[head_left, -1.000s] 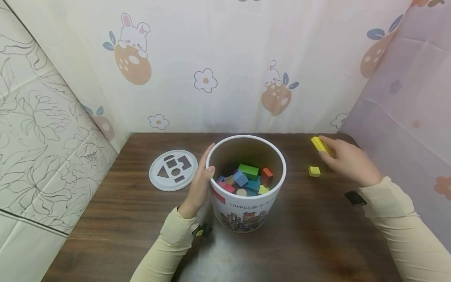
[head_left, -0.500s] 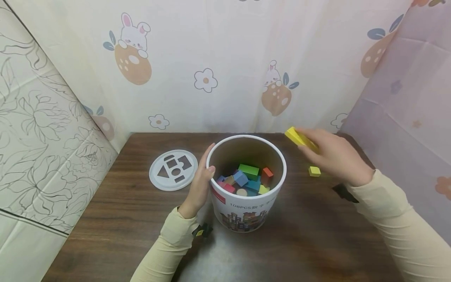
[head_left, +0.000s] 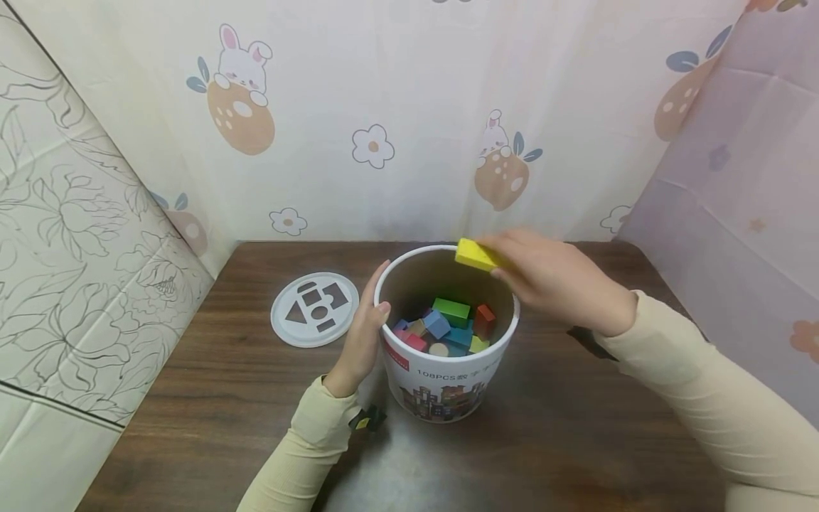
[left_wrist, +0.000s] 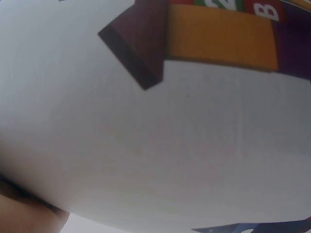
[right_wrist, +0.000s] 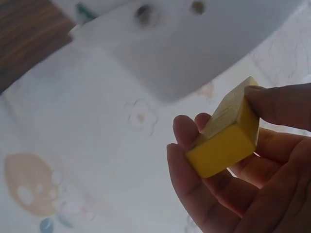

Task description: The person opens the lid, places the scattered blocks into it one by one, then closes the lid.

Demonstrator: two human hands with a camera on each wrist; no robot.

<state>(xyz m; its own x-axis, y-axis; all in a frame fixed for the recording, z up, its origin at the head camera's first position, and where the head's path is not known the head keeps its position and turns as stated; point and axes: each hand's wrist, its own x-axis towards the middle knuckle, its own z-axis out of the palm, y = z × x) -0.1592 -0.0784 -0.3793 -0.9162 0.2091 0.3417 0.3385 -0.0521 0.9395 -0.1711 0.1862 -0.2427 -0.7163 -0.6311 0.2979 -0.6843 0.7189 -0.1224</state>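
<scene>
A white bucket (head_left: 435, 384) with a printed city picture stands on the table, with several coloured wooden blocks (head_left: 451, 311) inside. My left hand (head_left: 358, 341) holds the bucket's left side, thumb at the rim; in the left wrist view the bucket wall (left_wrist: 194, 131) fills most of the picture. Above the bucket's back right rim, my right hand (head_left: 550, 277) pinches a yellow rectangular block (head_left: 475, 254). The right wrist view shows this yellow block (right_wrist: 223, 145) between thumb and fingers.
A white round lid (head_left: 281, 316) with cut-out shapes lies on the brown wooden table (head_left: 211, 398), left of the bucket. A curtain (head_left: 422, 192) with rabbit prints hangs behind the table. Another patterned sheet hangs at the left.
My right hand has carried the yellow block leftward from the table's right side to above the bucket. The small yellow cube there is now hidden behind it. My left hand stays put.
</scene>
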